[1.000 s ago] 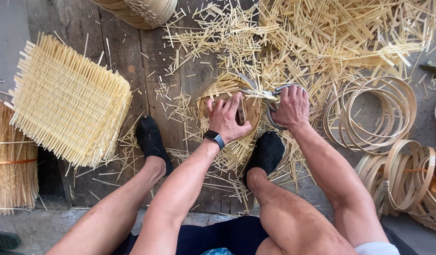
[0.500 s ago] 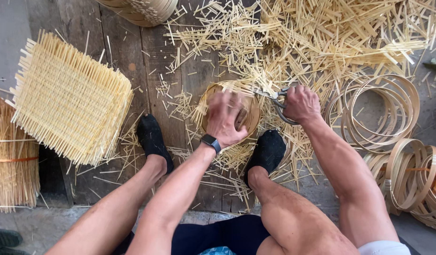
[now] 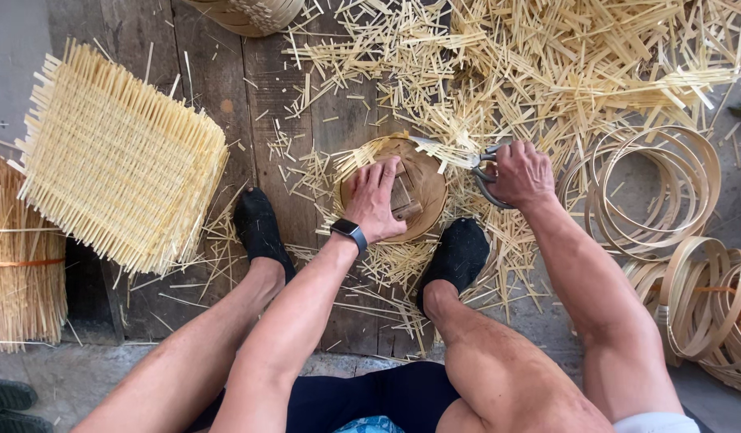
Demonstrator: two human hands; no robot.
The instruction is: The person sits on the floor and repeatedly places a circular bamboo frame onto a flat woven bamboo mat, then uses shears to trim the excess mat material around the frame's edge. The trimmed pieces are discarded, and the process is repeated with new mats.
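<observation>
1. We see the left hand now lying flat on top of the round woven piece, fingers spread toward its far rim; 1 second ago it cupped the near side.
2. The right hand has shifted outward to the right edge of the piece, closed on the scissors.
3. The scissor blades now point left across the far rim, among the projecting strips; before they sat between the 2 hands.
4. More of the piece's brown surface shows.

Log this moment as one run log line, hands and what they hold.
left hand: pressing round woven piece | right hand: gripping scissors, blades at its rim strips | surroundings: bamboo hoops, square woven mats
</observation>
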